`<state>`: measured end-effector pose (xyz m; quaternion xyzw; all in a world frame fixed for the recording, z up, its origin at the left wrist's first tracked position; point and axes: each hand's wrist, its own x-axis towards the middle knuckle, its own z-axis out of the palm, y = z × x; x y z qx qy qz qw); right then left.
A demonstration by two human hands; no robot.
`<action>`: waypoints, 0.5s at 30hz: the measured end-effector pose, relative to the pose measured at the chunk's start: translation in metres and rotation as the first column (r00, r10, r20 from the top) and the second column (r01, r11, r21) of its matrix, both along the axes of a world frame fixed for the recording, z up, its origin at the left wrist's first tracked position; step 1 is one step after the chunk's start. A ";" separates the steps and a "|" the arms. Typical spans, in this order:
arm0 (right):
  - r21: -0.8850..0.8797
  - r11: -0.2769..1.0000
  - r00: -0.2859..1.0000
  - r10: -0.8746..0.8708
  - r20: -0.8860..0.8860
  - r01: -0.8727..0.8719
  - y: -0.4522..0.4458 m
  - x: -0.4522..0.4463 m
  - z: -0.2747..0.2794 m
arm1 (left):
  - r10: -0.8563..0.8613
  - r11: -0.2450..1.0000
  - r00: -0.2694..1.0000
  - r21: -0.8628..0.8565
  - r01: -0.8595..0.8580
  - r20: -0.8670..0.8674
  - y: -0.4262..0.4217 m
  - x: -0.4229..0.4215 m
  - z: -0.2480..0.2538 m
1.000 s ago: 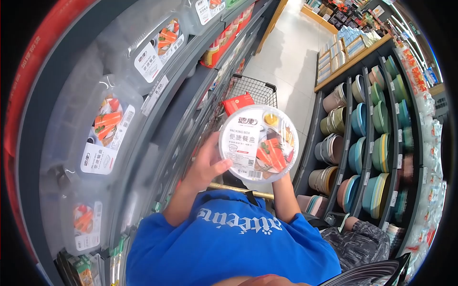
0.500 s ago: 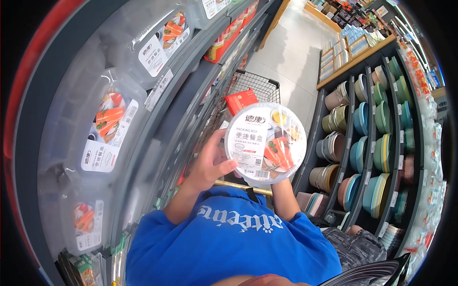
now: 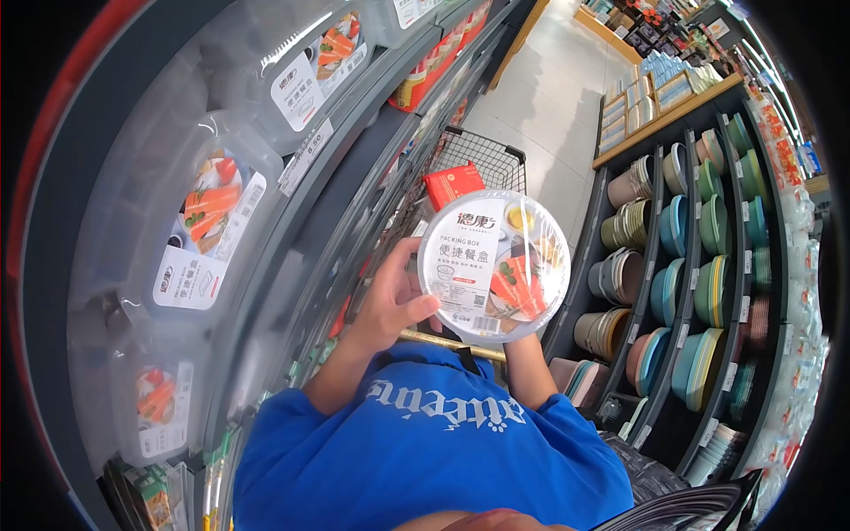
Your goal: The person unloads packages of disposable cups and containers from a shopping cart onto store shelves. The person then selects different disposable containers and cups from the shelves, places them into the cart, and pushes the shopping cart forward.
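Note:
A round clear plastic food container (image 3: pixel 496 265) with a printed "PACKING BOX" label is held up in front of my chest, its top facing me. My left hand (image 3: pixel 396 296) grips its left edge, thumb on the front rim and the other fingers mostly behind it. My right forearm (image 3: pixel 531 365) reaches up to the container's lower right side. Behind the container the right hand is hidden, so its fingers do not show. Just beyond, a red package (image 3: pixel 453 184) lies in a wire shopping cart (image 3: pixel 487 150).
On the left, a shelf (image 3: pixel 305 164) carries several clear lidded containers (image 3: pixel 199 230). To the right, a dark rack (image 3: pixel 651 265) holds stacked coloured bowls (image 3: pixel 662 288) and bins (image 3: pixel 615 270). A tiled aisle (image 3: pixel 540 80) runs ahead. The cart's handle (image 3: pixel 452 343) crosses near my waist.
The view has shifted slightly, so shelves and cart sit a little differently. Less of a person's dark patterned clothing shows at lower right. My hold on the container looks the same.

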<state>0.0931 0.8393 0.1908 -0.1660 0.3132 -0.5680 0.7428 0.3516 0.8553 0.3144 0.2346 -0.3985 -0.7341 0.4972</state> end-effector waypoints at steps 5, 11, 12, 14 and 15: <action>0.015 1.000 1.000 -0.026 0.009 0.026 0.010 -0.009 -0.010 | -0.064 0.998 0.998 -0.015 0.064 -0.018 -0.003 0.001 -0.013; -0.036 0.992 0.980 -0.112 0.163 0.119 -0.005 -0.034 -0.034 | -0.307 0.951 0.945 0.084 0.299 0.111 -0.020 0.003 -0.051; -0.059 0.993 0.965 -0.087 0.248 0.104 -0.008 -0.041 -0.037 | -0.278 0.960 0.931 0.097 0.263 0.235 -0.022 0.004 -0.068; -0.109 0.991 0.912 -0.028 0.410 0.079 -0.013 -0.052 -0.036 | -0.214 0.977 0.855 0.106 0.186 0.472 -0.024 0.004 -0.108; 0.019 0.995 0.861 -0.094 0.499 0.098 -0.017 -0.051 -0.020 | -0.200 0.980 0.711 0.156 0.127 0.675 -0.025 0.007 -0.129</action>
